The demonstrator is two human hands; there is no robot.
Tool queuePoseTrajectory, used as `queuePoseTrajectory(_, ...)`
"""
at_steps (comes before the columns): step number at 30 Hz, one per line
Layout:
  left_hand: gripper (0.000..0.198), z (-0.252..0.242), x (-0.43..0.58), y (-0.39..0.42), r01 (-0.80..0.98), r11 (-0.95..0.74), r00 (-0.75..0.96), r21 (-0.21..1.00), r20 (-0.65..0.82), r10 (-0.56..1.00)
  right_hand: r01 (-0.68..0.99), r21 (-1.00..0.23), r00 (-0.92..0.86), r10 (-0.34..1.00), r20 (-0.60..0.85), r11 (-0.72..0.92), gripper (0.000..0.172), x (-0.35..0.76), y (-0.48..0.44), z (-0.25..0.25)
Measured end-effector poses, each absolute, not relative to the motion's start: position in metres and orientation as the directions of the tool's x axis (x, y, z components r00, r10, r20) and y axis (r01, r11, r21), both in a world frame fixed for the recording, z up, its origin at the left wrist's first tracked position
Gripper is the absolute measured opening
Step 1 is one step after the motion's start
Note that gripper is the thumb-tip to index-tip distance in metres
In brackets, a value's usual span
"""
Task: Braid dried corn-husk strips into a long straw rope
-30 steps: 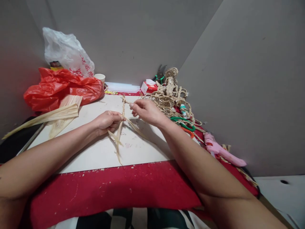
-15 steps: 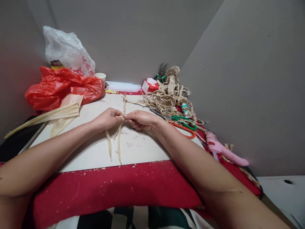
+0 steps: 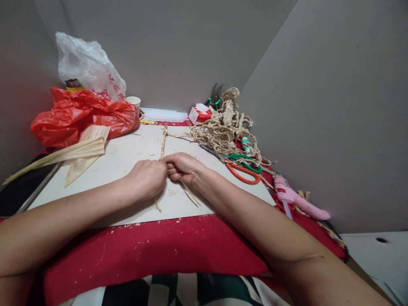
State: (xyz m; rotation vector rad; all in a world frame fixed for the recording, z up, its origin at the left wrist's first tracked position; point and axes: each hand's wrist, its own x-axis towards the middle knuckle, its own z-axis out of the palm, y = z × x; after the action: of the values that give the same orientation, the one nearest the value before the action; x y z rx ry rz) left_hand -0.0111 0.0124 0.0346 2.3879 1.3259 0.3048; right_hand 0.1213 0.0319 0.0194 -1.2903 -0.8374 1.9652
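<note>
A thin braided cord of dried husk [image 3: 163, 142] runs from the far part of the white board [image 3: 127, 212] down to my two hands. My left hand [image 3: 149, 177] is closed in a fist on husk strands at the cord's near end, its knuckles turned up. Pressed against it, my right hand [image 3: 181, 168] pinches the cord's end between thumb and fingers. Loose husk strands [image 3: 191, 194] hang out below my right hand, and a shorter one pokes out under my left. The exact hold inside the fingers is hidden.
Right of my hands lie scissors [image 3: 244, 172] with orange and green handles and a heap of braided cord [image 3: 219, 131]. A pink glue gun [image 3: 299, 202] rests farther right. At left are flat husk pieces [image 3: 86, 155] and a red plastic bag [image 3: 86, 117]; a paper cup [image 3: 133, 101] stands behind.
My left hand has turned over into a fist and come slightly nearer. The loose strands have shifted, with some now hanging to the right under my right hand.
</note>
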Motion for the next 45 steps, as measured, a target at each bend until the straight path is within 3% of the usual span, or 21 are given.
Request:
queuePoseTrajectory(3,0.02,0.043,-0.012,0.002,0.632,-0.556,0.71,0.541,-0.116,0.694,-0.127,-0.762,-0.409,0.734,-0.542,-0.635,0.02,0.129,0.035,0.022)
queuePoseTrajectory(6,0.026,0.058,-0.019,0.011,0.559,-0.461,0.777,0.689,-0.241,0.582,-0.123,-0.744,-0.488,0.693,-0.531,-0.656,0.018,0.139,0.04,0.025)
queuePoseTrajectory(8,0.025,0.062,-0.023,0.03,0.543,-0.345,0.671,0.766,-0.149,0.726,-0.128,-0.74,-0.522,0.679,-0.517,-0.661,0.018,0.144,0.043,0.025)
queuePoseTrajectory(10,0.016,0.057,-0.026,0.05,0.466,-0.262,0.459,0.845,0.022,0.888,-0.129,-0.746,-0.546,0.675,-0.496,-0.653,0.016,0.147,0.045,0.024)
queuePoseTrajectory(11,0.011,0.052,-0.026,0.057,0.403,-0.201,0.398,0.893,0.027,0.917,-0.125,-0.751,-0.56,0.671,-0.485,-0.648,0.015,0.147,0.046,0.023)
queuePoseTrajectory(13,0.009,0.04,-0.024,0.065,0.272,-0.006,0.458,0.962,-0.124,0.88,-0.115,-0.766,-0.575,0.672,-0.468,-0.632,0.012,0.148,0.047,0.021)
queuePoseTrajectory(15,0.014,0.03,-0.021,0.065,0.216,0.19,0.579,0.958,-0.283,0.765,-0.091,-0.789,-0.567,0.683,-0.461,-0.608,0.013,0.148,0.047,0.019)
queuePoseTrajectory(17,0.018,0.025,-0.019,0.061,0.234,0.254,0.61,0.938,-0.345,0.713,-0.047,-0.815,-0.551,0.695,-0.461,-0.578,0.014,0.149,0.047,0.019)
queuePoseTrajectory(21,0.019,0.028,-0.021,0.06,0.365,0.114,0.562,0.924,-0.316,0.764,0.069,-0.873,-0.542,0.717,-0.439,-0.482,0.013,0.152,0.045,0.022)
queuePoseTrajectory(25,0.018,0.031,-0.024,0.063,0.486,0.005,0.541,0.874,-0.306,0.783,0.275,-0.926,-0.484,0.796,-0.365,-0.257,0.017,0.152,0.041,0.025)
queuePoseTrajectory(29,0.018,0.027,-0.022,0.062,0.522,0.026,0.534,0.852,-0.351,0.769,0.605,-0.795,-0.383,0.891,-0.242,0.045,0.019,0.146,0.036,0.029)
queuePoseTrajectory(32,0.02,0.024,-0.02,0.06,0.484,0.067,0.537,0.872,-0.357,0.764,0.741,-0.655,-0.329,0.93,-0.163,0.147,0.021,0.14,0.033,0.033)
queuePoseTrajectory(38,0.019,0.019,-0.018,0.059,0.434,0.084,0.492,0.897,-0.315,0.812,0.81,-0.53,-0.375,0.916,-0.139,0.251,0.025,0.14,0.03,0.04)
queuePoseTrajectory(45,0.017,0.017,-0.017,0.058,0.449,0.08,0.442,0.89,-0.299,0.846,0.85,-0.465,-0.346,0.928,-0.135,0.249,0.026,0.144,0.025,0.059)
